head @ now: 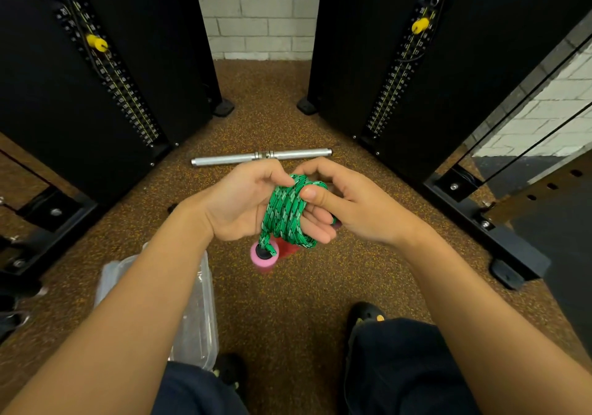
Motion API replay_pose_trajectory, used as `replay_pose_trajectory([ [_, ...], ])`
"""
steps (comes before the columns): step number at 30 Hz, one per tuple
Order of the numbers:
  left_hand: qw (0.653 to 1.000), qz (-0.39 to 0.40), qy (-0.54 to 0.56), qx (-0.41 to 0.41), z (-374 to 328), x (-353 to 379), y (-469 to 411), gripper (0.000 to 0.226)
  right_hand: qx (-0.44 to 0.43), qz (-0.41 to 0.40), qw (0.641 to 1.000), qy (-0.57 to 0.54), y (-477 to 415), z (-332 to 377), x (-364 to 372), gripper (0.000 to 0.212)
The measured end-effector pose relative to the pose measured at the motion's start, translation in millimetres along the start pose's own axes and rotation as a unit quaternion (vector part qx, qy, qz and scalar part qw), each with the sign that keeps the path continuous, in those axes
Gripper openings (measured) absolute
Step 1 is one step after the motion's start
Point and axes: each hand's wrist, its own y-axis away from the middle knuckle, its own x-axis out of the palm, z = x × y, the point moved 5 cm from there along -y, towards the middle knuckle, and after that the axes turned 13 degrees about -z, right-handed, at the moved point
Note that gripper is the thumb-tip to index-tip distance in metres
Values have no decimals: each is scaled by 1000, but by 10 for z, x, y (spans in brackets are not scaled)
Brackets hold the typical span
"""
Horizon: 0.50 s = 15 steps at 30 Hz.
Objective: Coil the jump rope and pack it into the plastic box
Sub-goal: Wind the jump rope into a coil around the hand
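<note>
The green braided jump rope [286, 212] is wound in several loops around the fingers of my left hand [243, 203], held at chest height over the floor. My right hand [349, 203] presses its thumb on the top of the coil and grips the rope's far side. A pink handle [264, 256] hangs from the coil's lower end, and a red blurred handle shows just behind it. The clear plastic box [195, 312] lies on the floor at the lower left, partly hidden under my left forearm.
A silver metal bar [261, 156] lies across the speckled rubber floor just beyond my hands. Black weight-stack towers [105, 71] with yellow pins stand on both sides. My dark shoes [368, 313] and trouser legs fill the bottom edge.
</note>
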Motion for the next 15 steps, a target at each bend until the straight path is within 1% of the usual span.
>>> replay_pose_trajectory([
  [2, 1000, -18, 13, 0, -1, 8, -26, 56, -4, -8, 1000, 9, -8, -7, 1, 21],
  [3, 1000, -28, 8, 10, -3, 9, -40, 57, -6, -13, 1000, 15, -15, -18, -2, 21],
  [5, 999, -45, 9, 26, -11, 5, -49, 53, -9, -22, 999, 24, -26, -39, -19, 22],
  [7, 998, -49, 7, 38, -15, -10, -39, 44, -13, -26, 999, 29, -28, -45, -49, 24],
  [9, 996, -51, -23, 62, -23, -28, -25, 44, -11, -26, 999, 20, -26, -40, -69, 25],
  [12, 989, -98, -65, 94, -47, -57, -33, 43, -11, -38, 999, -1, -38, -53, -71, 23],
  [15, 979, -145, -55, 132, -91, -36, -35, 40, -7, -53, 998, -17, -58, -78, -80, 19],
])
